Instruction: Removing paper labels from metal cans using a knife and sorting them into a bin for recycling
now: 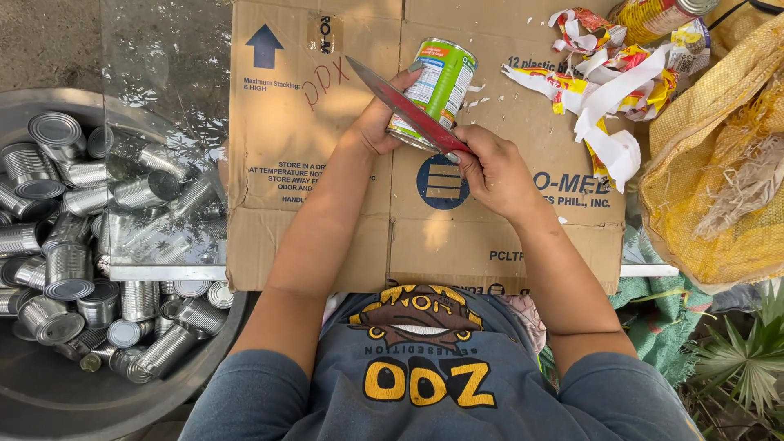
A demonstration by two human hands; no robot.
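My left hand wraps the labelled can above the cardboard-covered surface; my right hand is clenched on the red-bladed knife laid across it. The can looks light, rigid, slick where bare, best gripped around its body.

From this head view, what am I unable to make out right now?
- Head view: where the knife edge meets the labelled can; the blade itself covers it.
- Knife handle: buried in the right hand.
- Left hand fingers: behind the can.
- Basin of bare cans: cut off at the left edge.
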